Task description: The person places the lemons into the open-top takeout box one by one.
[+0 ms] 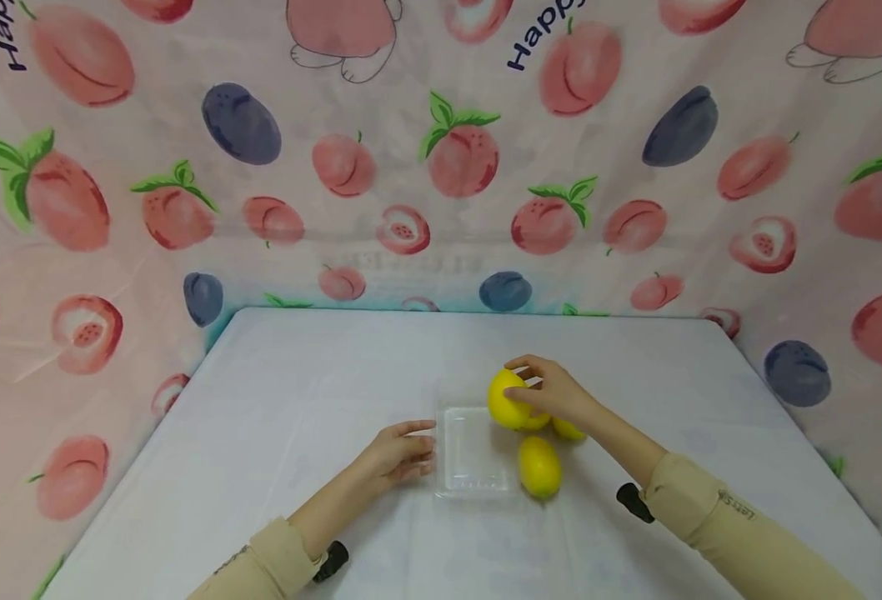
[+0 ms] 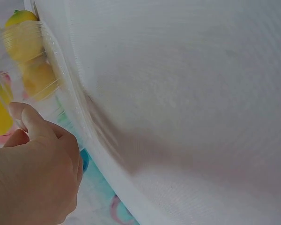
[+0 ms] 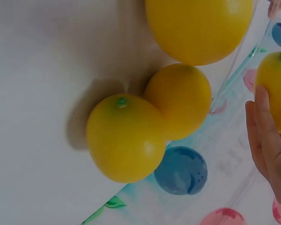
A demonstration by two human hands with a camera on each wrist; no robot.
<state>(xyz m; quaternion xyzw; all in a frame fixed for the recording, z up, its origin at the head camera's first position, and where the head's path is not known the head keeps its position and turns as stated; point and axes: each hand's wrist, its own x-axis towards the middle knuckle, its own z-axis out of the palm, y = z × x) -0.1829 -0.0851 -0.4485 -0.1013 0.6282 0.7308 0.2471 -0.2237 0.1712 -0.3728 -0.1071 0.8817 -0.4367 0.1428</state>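
Note:
My right hand (image 1: 553, 390) grips a yellow lemon (image 1: 508, 398), raised over the right side of a clear plastic box (image 1: 474, 450). In the right wrist view the fingers lie along this lemon (image 3: 274, 96), whose green tip points up. My left hand (image 1: 402, 454) is at the box's left side; in the left wrist view its thumb and forefinger pinch the box wall (image 2: 56, 51). Another lemon (image 1: 540, 468) rests at the box's front right. Two more lemons, one partly behind the held fruit (image 1: 537, 422) and one under the right wrist (image 1: 568, 429), sit farther back.
A white cloth covers the table (image 1: 321, 375). Behind and beside it hangs a pink curtain (image 1: 411, 117) printed with fruit. Dark wrist-worn devices show below each sleeve, one at the left cuff (image 1: 332, 562) and one at the right cuff (image 1: 634, 502).

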